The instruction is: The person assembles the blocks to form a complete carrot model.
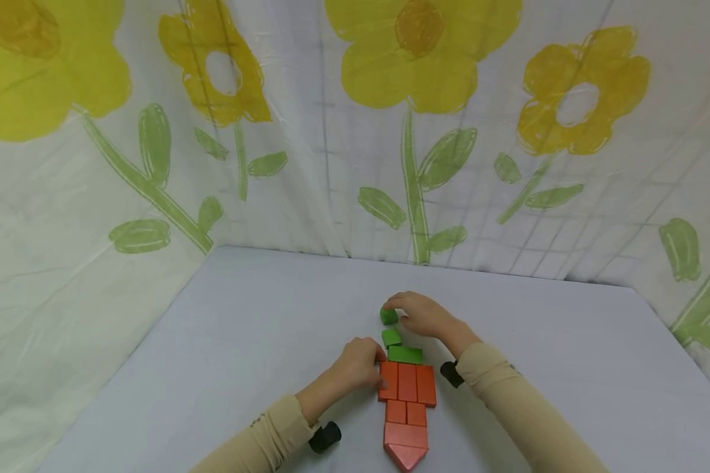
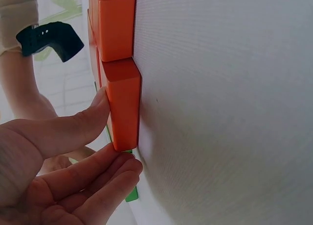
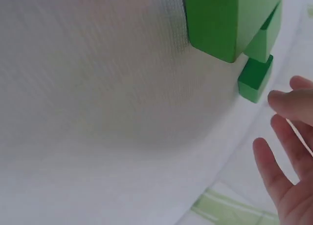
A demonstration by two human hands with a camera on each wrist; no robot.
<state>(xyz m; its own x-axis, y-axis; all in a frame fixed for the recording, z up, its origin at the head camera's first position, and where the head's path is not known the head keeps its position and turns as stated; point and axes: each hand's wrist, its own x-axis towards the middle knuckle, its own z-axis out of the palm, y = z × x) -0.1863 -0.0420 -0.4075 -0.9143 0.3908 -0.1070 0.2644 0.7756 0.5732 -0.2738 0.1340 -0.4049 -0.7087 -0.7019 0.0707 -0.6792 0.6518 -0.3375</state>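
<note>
On the table lies a figure of orange-red and green blocks. My left hand [image 1: 357, 363] is at its left side, thumb and index finger gripping the outer long orange block [image 2: 123, 105] at its side and far end. At the far end of the row, my right hand [image 1: 427, 315] reaches over the rounded green block [image 1: 388, 316], its fingertips overlapping it in the head view. In the right wrist view, the right fingers are spread, the thumb close beside a small green block [image 3: 256, 79]. A smaller green block [image 1: 392, 337] and a green rectangular block [image 1: 405, 355] come between.
Nearer me, the figure continues with two small orange blocks, a red rectangular block [image 1: 405, 435] and a red triangular block [image 1: 406, 456]. Behind the white table [image 1: 272, 295] hangs a curtain [image 1: 296, 164] with painted yellow flowers. Black wrist devices [image 1: 325, 437] sit below both wrists.
</note>
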